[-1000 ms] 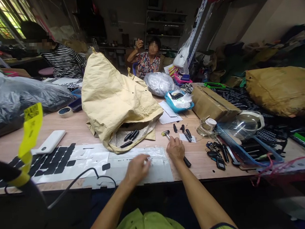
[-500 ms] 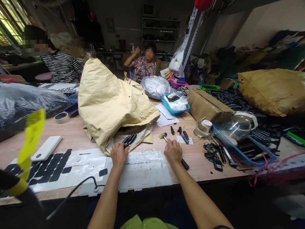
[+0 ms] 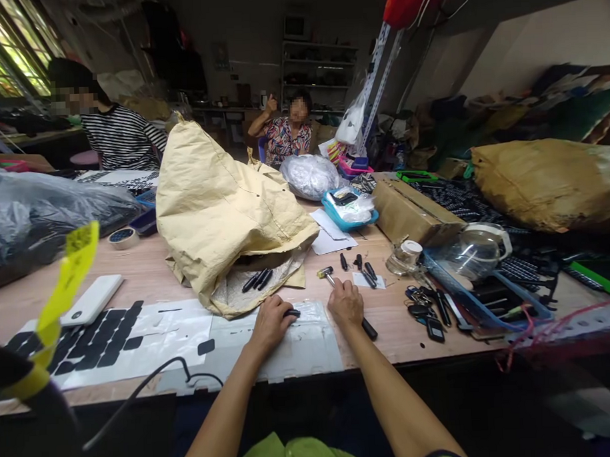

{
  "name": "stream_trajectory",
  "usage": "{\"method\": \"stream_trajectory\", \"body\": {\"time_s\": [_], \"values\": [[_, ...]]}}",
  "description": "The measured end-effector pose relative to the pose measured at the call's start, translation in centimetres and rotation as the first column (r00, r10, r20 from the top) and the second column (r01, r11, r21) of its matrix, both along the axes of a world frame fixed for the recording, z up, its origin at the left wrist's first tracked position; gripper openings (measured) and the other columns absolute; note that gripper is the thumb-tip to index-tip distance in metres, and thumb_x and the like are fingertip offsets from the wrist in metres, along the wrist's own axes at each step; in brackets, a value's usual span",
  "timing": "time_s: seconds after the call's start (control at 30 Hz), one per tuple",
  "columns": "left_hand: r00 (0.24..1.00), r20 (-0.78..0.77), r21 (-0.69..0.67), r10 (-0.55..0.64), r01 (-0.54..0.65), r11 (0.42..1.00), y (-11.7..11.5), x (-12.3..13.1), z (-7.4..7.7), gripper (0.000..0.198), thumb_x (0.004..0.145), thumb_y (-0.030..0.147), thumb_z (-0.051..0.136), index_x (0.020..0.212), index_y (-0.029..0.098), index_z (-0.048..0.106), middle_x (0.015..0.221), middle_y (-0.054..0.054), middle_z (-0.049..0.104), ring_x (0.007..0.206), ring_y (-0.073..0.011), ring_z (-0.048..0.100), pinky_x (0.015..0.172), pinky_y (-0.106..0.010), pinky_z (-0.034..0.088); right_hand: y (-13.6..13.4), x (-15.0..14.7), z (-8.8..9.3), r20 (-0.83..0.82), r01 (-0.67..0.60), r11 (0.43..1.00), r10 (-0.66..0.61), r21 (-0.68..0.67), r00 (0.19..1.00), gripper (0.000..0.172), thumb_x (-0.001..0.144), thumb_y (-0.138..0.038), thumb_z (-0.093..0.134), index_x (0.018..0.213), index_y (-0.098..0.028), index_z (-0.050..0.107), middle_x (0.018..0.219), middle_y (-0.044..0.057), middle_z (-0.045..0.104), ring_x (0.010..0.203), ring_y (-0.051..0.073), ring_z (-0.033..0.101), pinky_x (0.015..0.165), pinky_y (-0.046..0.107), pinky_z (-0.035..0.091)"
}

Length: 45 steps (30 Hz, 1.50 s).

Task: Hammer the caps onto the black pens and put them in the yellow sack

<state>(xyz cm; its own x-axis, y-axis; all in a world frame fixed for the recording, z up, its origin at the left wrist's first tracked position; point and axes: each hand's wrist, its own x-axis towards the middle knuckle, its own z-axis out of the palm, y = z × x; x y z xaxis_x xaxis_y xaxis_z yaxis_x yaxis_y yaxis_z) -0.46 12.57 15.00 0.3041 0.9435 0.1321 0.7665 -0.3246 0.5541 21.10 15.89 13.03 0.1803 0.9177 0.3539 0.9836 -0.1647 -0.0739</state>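
Observation:
My right hand (image 3: pixel 346 304) is closed around the shaft of a small hammer (image 3: pixel 369 329). Its brass-coloured head points away from me, and the black handle end sticks out below my palm. Over the grey-white plate (image 3: pixel 309 355), my left hand (image 3: pixel 271 322) grips a short black pen-like piece (image 3: pixel 292 313), whose tip shows past my fingers. More black pieces (image 3: pixel 257 280) of this kind lie in the mouth of a big tan sack (image 3: pixel 223 191), just beyond that hand. Several other black parts (image 3: pixel 369 273) sit to the right of the hammer head.
Keys (image 3: pixel 435 327) and a blue tray (image 3: pixel 437 277) of tools are on the right. A cardboard box (image 3: pixel 414 211) and a glass jar (image 3: pixel 403 258) stand behind them. At left are black stickers (image 3: pixel 113 335) and a white power bank (image 3: pixel 95 299). Two people sit beyond the table.
My left hand has moved right and nearer, from the pieces at the sack's mouth to the plate, bringing one black piece along. My right hand stays on the hammer.

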Motion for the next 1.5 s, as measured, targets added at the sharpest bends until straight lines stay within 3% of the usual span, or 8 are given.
{"method": "stream_trajectory", "body": {"time_s": [0.17, 0.3, 1.2, 1.5], "values": [[0.989, 0.145, 0.054, 0.032, -0.040, 0.998, 0.5, -1.0, -1.8, 0.021, 0.080, 0.026, 0.072, 0.101, 0.024, 0.074, 0.091, -0.006, 0.064, 0.095, -0.0254, 0.057, 0.087, -0.039, 0.047, 0.0, 0.0, -0.2, -0.018, 0.003, 1.000, -0.003, 0.000, 1.000, 0.035, 0.090, -0.016, 0.049, 0.119, -0.020, 0.067, 0.097, 0.010, 0.059, 0.092, 0.022, 0.052, 0.072, 0.032, 0.037], [0.975, 0.213, 0.050, 0.056, -0.068, 0.996, 0.8, -1.1, -2.5, 0.013, 0.078, 0.025, 0.073, 0.091, 0.023, 0.074, 0.086, -0.004, 0.063, 0.091, -0.0240, 0.058, 0.085, -0.038, 0.048, 0.1, 0.2, -0.5, -0.022, -0.002, 1.000, 0.002, 0.019, 1.000, 0.035, 0.090, -0.018, 0.048, 0.120, -0.020, 0.066, 0.096, 0.009, 0.058, 0.092, 0.022, 0.050, 0.072, 0.031, 0.036], [0.961, 0.263, -0.015, 0.086, -0.085, 0.996, 1.0, -0.9, -2.1, 0.013, 0.073, 0.017, 0.076, 0.084, 0.023, 0.073, 0.084, -0.002, 0.065, 0.090, -0.0221, 0.059, 0.085, -0.036, 0.046, 0.3, 0.5, -0.9, 0.000, -0.021, 0.999, 0.021, 0.032, 1.000, 0.035, 0.091, -0.019, 0.047, 0.120, -0.021, 0.066, 0.094, 0.009, 0.057, 0.090, 0.022, 0.050, 0.072, 0.031, 0.037], [0.966, 0.247, -0.017, 0.076, -0.074, 0.997, 1.2, -0.9, -2.3, 0.013, 0.074, 0.021, 0.078, 0.086, 0.025, 0.075, 0.085, -0.002, 0.065, 0.091, -0.0230, 0.059, 0.086, -0.037, 0.047, 0.2, 0.6, 0.2, -0.034, -0.011, 0.998, 0.009, -0.063, 0.999, 0.038, 0.095, -0.020, 0.043, 0.126, -0.021, 0.066, 0.098, 0.011, 0.059, 0.092, 0.022, 0.053, 0.072, 0.030, 0.037]]}}
